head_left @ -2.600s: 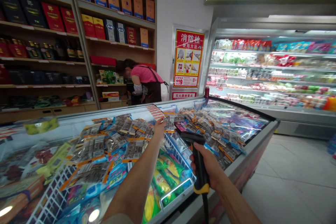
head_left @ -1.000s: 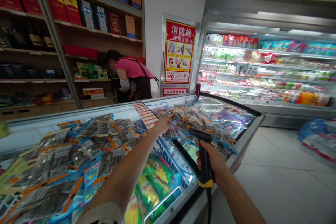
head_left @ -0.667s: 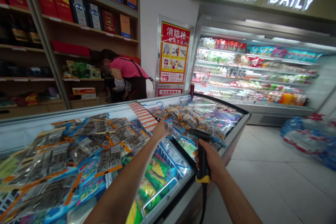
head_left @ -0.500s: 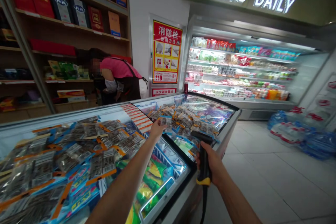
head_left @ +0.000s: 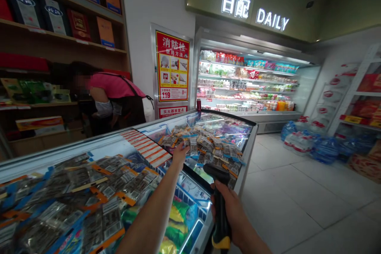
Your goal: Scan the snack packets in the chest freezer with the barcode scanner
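My right hand is wrapped round the grip of a black and yellow handheld barcode scanner. The scanner's head points away over the freezer edge. My left hand reaches out to a pile of small flat packets on the freezer's glass top. Its fingers look parted, and a clear packet with a printed label lies right at the fingertips. Nearer on the left, more packets with orange and blue edges cover the glass in a wide heap.
Green and yellow bags lie inside the chest freezer. A person in a pink top bends at the shelves on the left. A lit refrigerated display stands behind. Blue water jugs stand on the tiled floor at right.
My view has turned right. The packet held up in my left hand now rests at the pile, with the fingers loosened. My right hand still grips the scanner, now lower and further left in view.
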Demonstrator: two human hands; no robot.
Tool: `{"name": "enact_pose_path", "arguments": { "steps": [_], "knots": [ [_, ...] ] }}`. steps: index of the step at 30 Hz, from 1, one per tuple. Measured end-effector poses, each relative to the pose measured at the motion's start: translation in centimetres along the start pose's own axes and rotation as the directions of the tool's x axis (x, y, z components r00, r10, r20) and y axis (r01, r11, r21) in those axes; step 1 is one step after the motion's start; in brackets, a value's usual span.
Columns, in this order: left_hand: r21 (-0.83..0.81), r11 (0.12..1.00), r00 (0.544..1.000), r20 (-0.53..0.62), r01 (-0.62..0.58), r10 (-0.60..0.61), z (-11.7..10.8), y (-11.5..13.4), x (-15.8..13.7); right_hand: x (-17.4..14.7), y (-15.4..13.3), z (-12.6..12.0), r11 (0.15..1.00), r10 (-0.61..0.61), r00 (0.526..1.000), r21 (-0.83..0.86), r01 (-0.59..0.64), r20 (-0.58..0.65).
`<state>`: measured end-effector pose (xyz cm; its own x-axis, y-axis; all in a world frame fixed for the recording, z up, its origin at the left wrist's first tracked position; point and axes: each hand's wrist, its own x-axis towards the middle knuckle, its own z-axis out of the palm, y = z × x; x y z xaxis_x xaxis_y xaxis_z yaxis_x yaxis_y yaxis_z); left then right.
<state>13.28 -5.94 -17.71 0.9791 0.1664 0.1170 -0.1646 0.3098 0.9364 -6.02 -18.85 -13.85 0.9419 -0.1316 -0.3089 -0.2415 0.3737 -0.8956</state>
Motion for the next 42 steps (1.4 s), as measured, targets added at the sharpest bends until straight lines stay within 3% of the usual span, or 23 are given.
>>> {"name": "enact_pose_path", "arguments": {
  "steps": [4,12,20,27,35,42],
  "knots": [
    [0.017,0.999,0.999,0.03,0.032,-0.033,0.2,0.3,-0.4,-0.7,0.4,0.5,1.0,-0.002,1.0,0.0,0.002,-0.022],
    [-0.013,0.999,0.997,0.066,-0.04,0.04,0.6,0.4,-0.7,-1.3,0.9,0.2,0.999,-0.031,0.998,0.014,0.032,-0.045],
    [0.084,0.996,0.999,0.004,0.037,-0.037,1.0,1.1,-1.6,-1.5,0.9,0.3,0.999,-0.05,0.998,0.015,0.051,-0.023],
    [-0.001,0.998,0.995,0.074,0.065,-0.065,2.4,1.0,-2.3,-1.7,0.6,0.2,1.0,-0.029,1.0,0.008,0.029,-0.007],
    [0.031,0.998,0.998,0.045,-0.049,0.048,2.8,0.6,-2.4,-1.6,-0.4,-0.4,0.999,-0.016,1.0,0.043,0.016,-0.013],
    [0.041,0.998,0.996,0.075,-0.057,0.054,2.8,0.1,-2.1,-1.9,-0.6,-0.3,0.999,-0.041,0.999,0.014,0.041,0.008]
  ]
}}
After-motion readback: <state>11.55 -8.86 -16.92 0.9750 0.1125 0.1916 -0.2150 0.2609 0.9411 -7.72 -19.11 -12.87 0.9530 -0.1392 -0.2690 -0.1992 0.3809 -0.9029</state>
